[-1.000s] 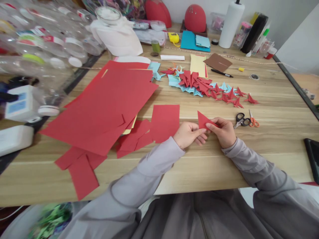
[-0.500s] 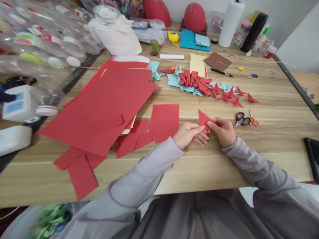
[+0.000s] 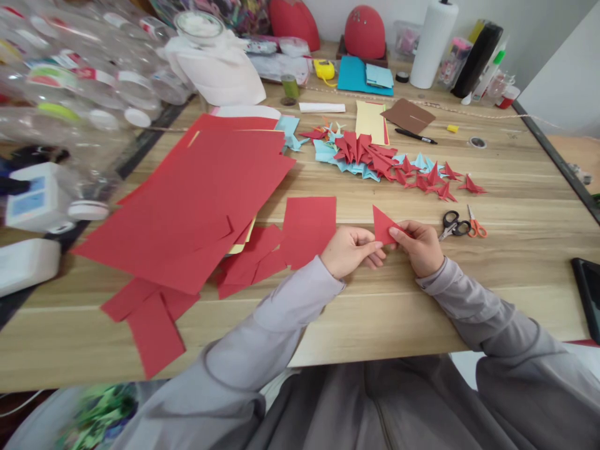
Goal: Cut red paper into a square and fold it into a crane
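A small red paper (image 3: 383,225) folded into a triangle is held up over the wooden table. My right hand (image 3: 420,248) pinches it between thumb and fingers at its right side. At its lower left corner, my left hand (image 3: 352,251) has thumb and fingertips closed on the edge. Just left of my left hand lies a red paper square (image 3: 309,230). Beyond my hands rests a row of folded red paper cranes (image 3: 434,175), some light blue ones among them. Black-handled scissors (image 3: 454,225) and small orange-handled scissors (image 3: 477,227) lie right of my right hand.
Large red sheets (image 3: 201,200) cover the table's left part, with red offcuts (image 3: 157,334) near the front edge. A black pen (image 3: 415,135) and brown card (image 3: 409,116) lie farther back. Plastic bottles (image 3: 94,81) crowd the far left; a phone (image 3: 587,300) sits at the right edge.
My left thumb has slid left and down, from the middle of the folded paper's lower edge to its lower left corner. My right hand keeps its pinch.
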Demonstrator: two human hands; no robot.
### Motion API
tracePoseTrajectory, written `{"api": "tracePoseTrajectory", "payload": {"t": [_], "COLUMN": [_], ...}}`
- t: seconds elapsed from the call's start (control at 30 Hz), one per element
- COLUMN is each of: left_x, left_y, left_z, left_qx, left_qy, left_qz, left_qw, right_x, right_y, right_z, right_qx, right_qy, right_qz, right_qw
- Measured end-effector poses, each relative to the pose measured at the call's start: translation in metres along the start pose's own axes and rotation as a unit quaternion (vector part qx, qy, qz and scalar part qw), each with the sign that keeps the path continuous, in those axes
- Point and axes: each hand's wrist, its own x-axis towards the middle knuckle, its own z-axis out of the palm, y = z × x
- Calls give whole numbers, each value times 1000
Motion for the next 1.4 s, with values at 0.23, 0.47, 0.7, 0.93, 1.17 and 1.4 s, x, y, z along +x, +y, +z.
{"api": "tracePoseTrajectory", "payload": {"t": [0.23, 0.47, 0.7, 0.93, 1.17, 1.4], "left_x": [1, 1, 2, 2, 2, 1], "left_y": [-4, -4, -2, -5, -7, -5], "left_z": [-5, -5, -4, 3, 6, 7], "left_qx": [-48, -64, -88, -16, -11, -18], "left_qy": [-27, -22, -7, -8, 10, 17], "left_qz": [-30, -47, -55, -38, -15, -22], "left_qw": [998, 997, 995, 999, 1000, 999], "right_x": [1, 0, -1, -1, 0, -1], "right_y": [3, 1, 0, 0, 3, 5], "right_z": [-2, -1, -1, 1, 0, 0], "right_qx": [12, 14, 21, 24, 29, 43], "right_qy": [-15, -14, -17, -20, -24, -31], "right_qz": [-4, -2, -9, 1, 6, 16], "right_qw": [1000, 1000, 1000, 999, 999, 998]}}
